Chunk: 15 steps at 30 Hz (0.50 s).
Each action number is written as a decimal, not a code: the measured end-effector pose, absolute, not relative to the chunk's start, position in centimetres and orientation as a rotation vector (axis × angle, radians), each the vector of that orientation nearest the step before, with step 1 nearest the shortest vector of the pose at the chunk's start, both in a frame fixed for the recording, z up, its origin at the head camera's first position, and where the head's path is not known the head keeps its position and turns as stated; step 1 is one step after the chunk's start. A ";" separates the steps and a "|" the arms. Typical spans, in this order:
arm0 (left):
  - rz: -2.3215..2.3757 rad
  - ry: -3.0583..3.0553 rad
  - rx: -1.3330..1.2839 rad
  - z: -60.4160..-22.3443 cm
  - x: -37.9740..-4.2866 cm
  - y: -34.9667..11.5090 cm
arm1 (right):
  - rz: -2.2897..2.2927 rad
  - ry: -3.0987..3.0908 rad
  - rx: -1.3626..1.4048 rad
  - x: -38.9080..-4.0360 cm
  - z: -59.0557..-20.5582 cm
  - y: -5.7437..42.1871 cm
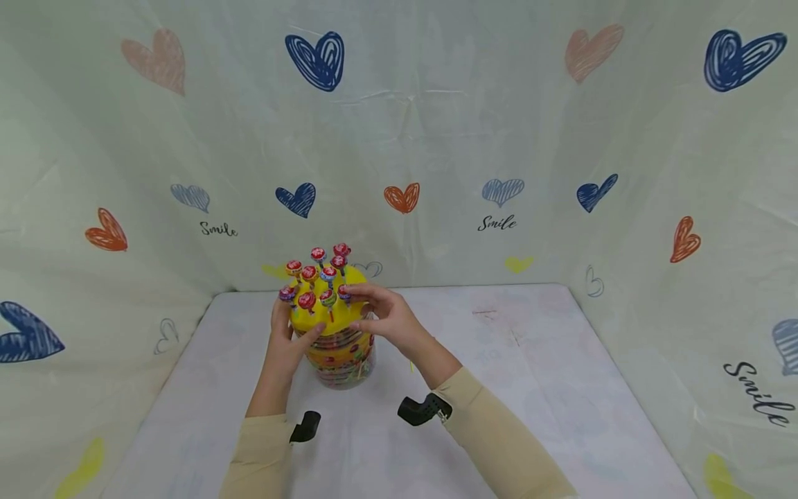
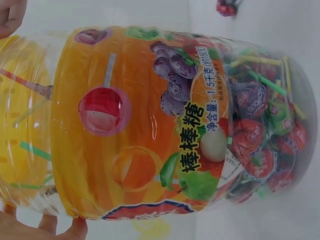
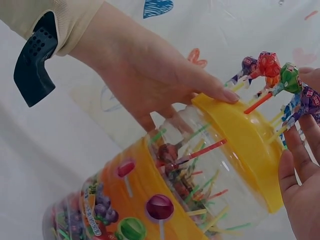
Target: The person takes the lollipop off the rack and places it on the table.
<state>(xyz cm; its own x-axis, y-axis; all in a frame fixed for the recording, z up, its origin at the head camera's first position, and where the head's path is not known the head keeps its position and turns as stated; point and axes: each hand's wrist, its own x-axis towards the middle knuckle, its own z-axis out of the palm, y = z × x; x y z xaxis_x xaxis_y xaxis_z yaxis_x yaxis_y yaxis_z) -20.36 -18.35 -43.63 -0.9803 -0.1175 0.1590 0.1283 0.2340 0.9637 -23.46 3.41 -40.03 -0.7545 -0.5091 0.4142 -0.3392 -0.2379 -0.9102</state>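
A clear plastic lollipop jar with an orange fruit-printed label stands upright on the table. Several wrapped lollipops stick out of its yellow lid by their sticks. My left hand grips the jar round its top from the left, the thumb lying on the lid's edge. At the lid's right side, my right hand holds a purple-wrapped lollipop by its head between the fingers; its thumb touches the lid. Inside the jar, more lollipops and coloured sticks show through the plastic.
The white table spreads out on both sides of the jar. A pale curtain printed with hearts hangs behind it and along the sides. In the left wrist view a small red-wrapped lollipop lies apart from the jar.
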 end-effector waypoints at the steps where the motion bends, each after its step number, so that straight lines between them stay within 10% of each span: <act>1: -1.827 -2.306 -0.011 -43.6 -20.4 -18.3 | -2.143 1.858 -1.039 -23.5 -40.0 3.4; 15: -1.855 -2.312 0.016 -43.3 -20.2 -18.3 | -2.253 1.838 -0.984 -23.4 -39.2 4.0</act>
<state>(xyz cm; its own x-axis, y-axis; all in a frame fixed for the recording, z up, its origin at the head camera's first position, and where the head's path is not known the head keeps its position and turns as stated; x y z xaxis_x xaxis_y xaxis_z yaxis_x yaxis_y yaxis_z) -20.21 -18.31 -43.28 -0.9843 -0.1187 0.1310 0.1021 0.2230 0.9695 -23.39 3.99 -39.21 -0.7921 -0.4362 0.4270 -0.3307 -0.2812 -0.9008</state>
